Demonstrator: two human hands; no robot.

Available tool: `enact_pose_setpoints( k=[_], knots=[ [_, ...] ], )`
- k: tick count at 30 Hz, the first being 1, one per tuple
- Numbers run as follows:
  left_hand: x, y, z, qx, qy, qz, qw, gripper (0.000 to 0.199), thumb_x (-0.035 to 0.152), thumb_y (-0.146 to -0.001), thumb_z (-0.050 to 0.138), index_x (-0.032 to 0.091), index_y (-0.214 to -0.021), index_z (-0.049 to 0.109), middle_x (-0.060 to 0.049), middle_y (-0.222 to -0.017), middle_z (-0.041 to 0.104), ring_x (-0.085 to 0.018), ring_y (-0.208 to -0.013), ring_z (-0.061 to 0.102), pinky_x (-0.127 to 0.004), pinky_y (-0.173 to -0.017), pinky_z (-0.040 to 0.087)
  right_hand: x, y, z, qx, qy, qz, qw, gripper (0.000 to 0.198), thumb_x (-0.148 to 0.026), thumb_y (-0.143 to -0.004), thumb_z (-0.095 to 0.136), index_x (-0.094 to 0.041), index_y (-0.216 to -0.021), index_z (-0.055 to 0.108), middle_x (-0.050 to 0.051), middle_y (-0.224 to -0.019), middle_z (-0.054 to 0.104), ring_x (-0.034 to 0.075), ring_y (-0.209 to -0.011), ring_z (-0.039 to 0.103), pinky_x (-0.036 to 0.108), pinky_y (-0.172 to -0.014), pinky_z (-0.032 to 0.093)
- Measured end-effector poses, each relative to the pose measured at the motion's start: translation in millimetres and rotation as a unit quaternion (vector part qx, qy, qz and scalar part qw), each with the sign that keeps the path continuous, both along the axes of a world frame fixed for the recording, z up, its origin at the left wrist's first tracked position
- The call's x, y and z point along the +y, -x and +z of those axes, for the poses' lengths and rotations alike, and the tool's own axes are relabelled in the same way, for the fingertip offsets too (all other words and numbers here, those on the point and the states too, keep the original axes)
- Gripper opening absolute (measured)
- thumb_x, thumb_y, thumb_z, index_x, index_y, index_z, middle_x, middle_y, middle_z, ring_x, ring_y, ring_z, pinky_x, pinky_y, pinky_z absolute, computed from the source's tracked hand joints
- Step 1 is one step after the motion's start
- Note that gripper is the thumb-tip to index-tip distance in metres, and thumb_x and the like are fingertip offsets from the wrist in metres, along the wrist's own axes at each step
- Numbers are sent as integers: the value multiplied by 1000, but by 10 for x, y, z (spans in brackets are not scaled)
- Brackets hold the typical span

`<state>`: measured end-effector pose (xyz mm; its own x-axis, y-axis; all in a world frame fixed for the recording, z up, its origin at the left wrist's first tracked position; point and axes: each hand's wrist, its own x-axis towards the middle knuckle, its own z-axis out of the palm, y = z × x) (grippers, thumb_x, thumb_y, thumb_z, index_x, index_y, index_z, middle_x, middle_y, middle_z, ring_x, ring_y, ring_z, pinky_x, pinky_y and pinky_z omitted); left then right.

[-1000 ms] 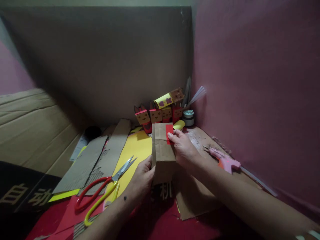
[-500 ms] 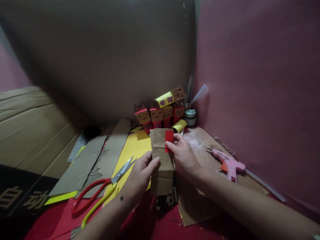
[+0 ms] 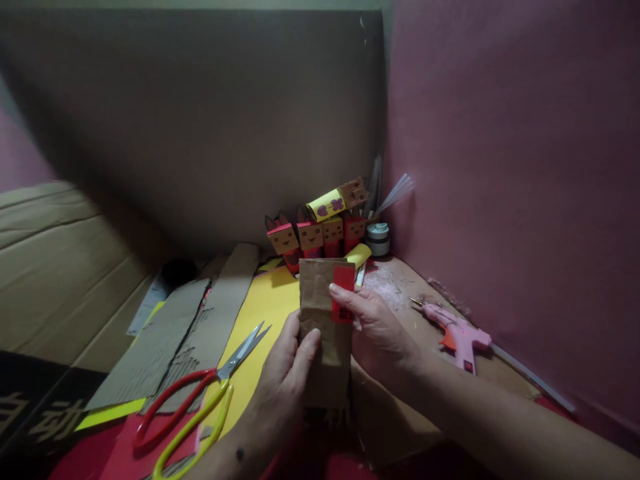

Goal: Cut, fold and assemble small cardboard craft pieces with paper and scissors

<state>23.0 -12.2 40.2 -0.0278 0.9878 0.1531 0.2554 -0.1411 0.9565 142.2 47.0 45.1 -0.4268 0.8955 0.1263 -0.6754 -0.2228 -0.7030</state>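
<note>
My left hand (image 3: 285,367) grips the left edge of a brown piece of cardboard (image 3: 325,367), its thumb lying across the front. The cardboard is upright, creased, and held in front of me. My right hand (image 3: 383,330) pinches a small red paper strip (image 3: 344,277) against the upper right of the cardboard. The thumb is on the strip's front, and the other fingers are mostly hidden behind. Dark printed marks show near the strip's lower end. Left of my left hand lie scissors (image 3: 226,371) with one red and one yellow handle, blades apart.
A pink glue gun (image 3: 457,330) lies at the right. At the back stand several cardboard animal figures (image 3: 310,235), with a yellow paper tube figure (image 3: 327,205) on top, beside a round container (image 3: 378,239). Yellow paper (image 3: 265,293) and grey cardboard sheets (image 3: 150,340) spread leftward.
The red strip sits slightly lower, with dark marks now showing on it. My right thumb has shifted further across it. The view has tilted slightly, and both hands still hold the cardboard.
</note>
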Motion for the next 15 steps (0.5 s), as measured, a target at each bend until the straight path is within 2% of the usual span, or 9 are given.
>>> enact_pose_setpoints(
  k=[6, 8, 11, 13, 15],
  knots=[
    [-36, -30, -11, 20, -14, 20, 999, 42, 41, -90, 47, 18, -124, 56, -8, -124, 63, -25, -114, 56, -30, -92, 46, -61, -42, 19, 7, -16, 19, 1000, 23, -33, -72, 75, -17, -87, 70, 3, -79, 70, 20, -76, 65, 34, -74, 49],
    [-42, -25, -22, 26, -14, 11, 1000, 44, 41, -91, 45, 18, -128, 53, -8, -128, 61, -25, -117, 55, -30, -96, 44, -70, -68, 31, 2, -21, 15, 1000, 24, -35, -74, 74, -19, -91, 69, 2, -80, 70, 19, -74, 64, 33, -73, 48],
    [-43, -19, -11, 43, -26, -12, 999, 45, 41, -92, 45, 19, -130, 51, -8, -129, 60, -24, -120, 52, -29, -100, 40, -64, -138, 81, -9, -37, 21, 999, 18, -33, -75, 73, -19, -84, 67, 1, -76, 68, 17, -69, 62, 31, -71, 47],
    [-42, -23, 11, 61, -30, -18, 998, 43, 41, -91, 46, 18, -125, 55, -8, -123, 63, -24, -113, 56, -29, -98, 42, -53, -187, 123, 2, -47, 35, 998, 14, -27, -74, 73, -20, -83, 65, 1, -80, 68, 16, -73, 62, 30, -73, 47],
    [-40, -38, 29, 73, -22, -14, 997, 41, 42, -89, 47, 16, -118, 60, -8, -110, 67, -24, -96, 61, -30, -88, 47, -49, -218, 151, 22, -57, 50, 997, 26, -20, -72, 72, -24, -97, 65, 1, -90, 70, 18, -82, 63, 32, -77, 47]
  ],
)
